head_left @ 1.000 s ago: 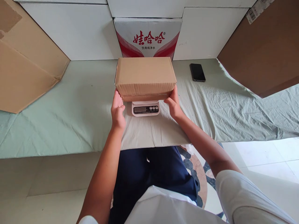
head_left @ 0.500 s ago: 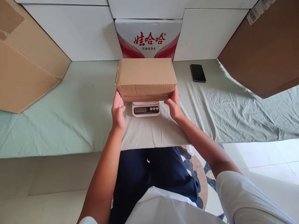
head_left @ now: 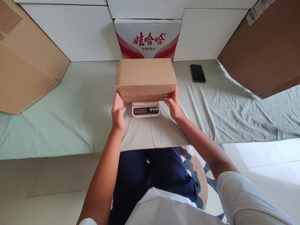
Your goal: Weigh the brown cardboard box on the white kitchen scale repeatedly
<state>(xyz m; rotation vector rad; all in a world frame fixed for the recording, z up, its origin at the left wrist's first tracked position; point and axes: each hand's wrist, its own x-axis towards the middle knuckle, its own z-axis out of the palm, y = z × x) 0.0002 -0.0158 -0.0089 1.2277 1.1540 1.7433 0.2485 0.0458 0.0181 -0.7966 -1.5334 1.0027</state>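
A brown cardboard box (head_left: 146,72) is over a small white digital scale (head_left: 145,110), hiding the scale's weighing top. Only the scale's front edge shows, with a display and several buttons; I can make out no reading. My left hand (head_left: 118,111) grips the box's near left corner, its fingers partly hidden along the side. At the near right corner, my right hand (head_left: 173,103) holds the box with the thumb on the front and the other fingers behind. Whether the box rests fully on the scale I cannot tell.
Behind the box stands a white and red printed carton (head_left: 148,37). A black phone (head_left: 197,73) lies right of it on the green cloth (head_left: 89,103). Large cardboard pieces stand at the left (head_left: 30,68) and right (head_left: 262,56). The table's front edge is close to my legs.
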